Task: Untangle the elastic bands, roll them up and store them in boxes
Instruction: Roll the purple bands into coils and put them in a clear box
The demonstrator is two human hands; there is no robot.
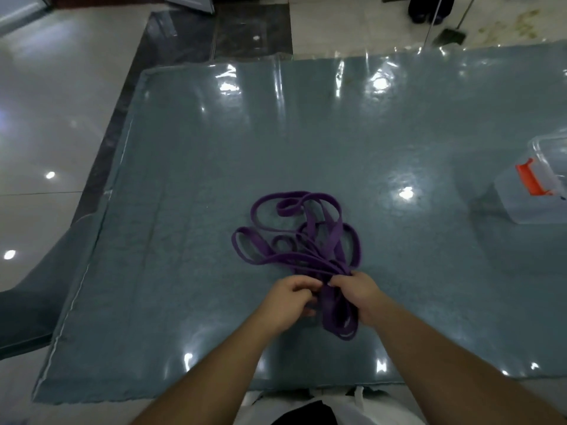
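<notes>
Both forearms reach in over the near edge of the tabletop [184, 179], which lies under a glossy clear sheet. Left hand [290, 302] and right hand [359, 294] meet close together, a little right of the middle and toward the near edge. The fingers of each are curled round the gathered strands of the purple elastic bands [306, 240], pinching them where they bunch; a doubled loop hangs back toward the near edge between the wrists. Beyond the hands the bands spread in crossed loops toward the middle of the tabletop.

Assessment: untangling is at an early stage. Recommended practice is to keep one hand anchoring the bunch while the other draws a single loop free, without stretching, since tension would likely tighten the crossings.

Toward the right edge stands a clear box [534, 194] with an orange latch, well apart from the bands.
</notes>
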